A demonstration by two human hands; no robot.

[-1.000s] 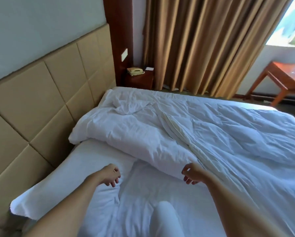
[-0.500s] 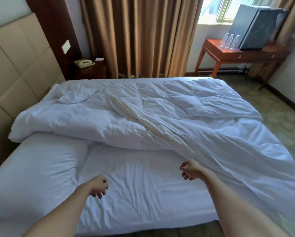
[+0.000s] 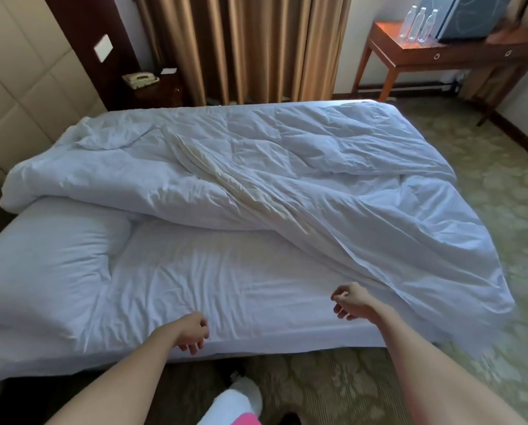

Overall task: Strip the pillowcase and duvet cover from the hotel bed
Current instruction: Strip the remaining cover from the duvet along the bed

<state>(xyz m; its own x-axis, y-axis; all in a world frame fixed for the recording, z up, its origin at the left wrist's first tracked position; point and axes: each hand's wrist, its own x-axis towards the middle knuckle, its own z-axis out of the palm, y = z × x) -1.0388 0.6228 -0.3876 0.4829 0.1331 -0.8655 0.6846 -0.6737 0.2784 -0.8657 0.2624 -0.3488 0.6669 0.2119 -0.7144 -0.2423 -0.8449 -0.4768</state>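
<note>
A white duvet (image 3: pixel 287 167) in its cover lies rumpled across the far half of the bed and hangs over the right foot corner. A white pillow (image 3: pixel 45 259) in its pillowcase lies at the near left, by the headboard. The bare sheet (image 3: pixel 226 286) shows between them. My left hand (image 3: pixel 190 332) hovers over the near mattress edge, fingers loosely curled down, holding nothing. My right hand (image 3: pixel 350 302) hangs just left of the duvet's near edge, fingers apart and empty.
A padded headboard (image 3: pixel 20 96) runs along the left. A dark nightstand with a phone (image 3: pixel 140 79) stands behind the bed, before brown curtains (image 3: pixel 244 47). A wooden desk (image 3: pixel 440 53) with three water bottles stands at the back right. Patterned carpet (image 3: pixel 486 210) surrounds the bed.
The view has pulled back and swung right, from the headboard end to the whole bed. Both hands have drawn back toward the near edge, the left one off the pillow.
</note>
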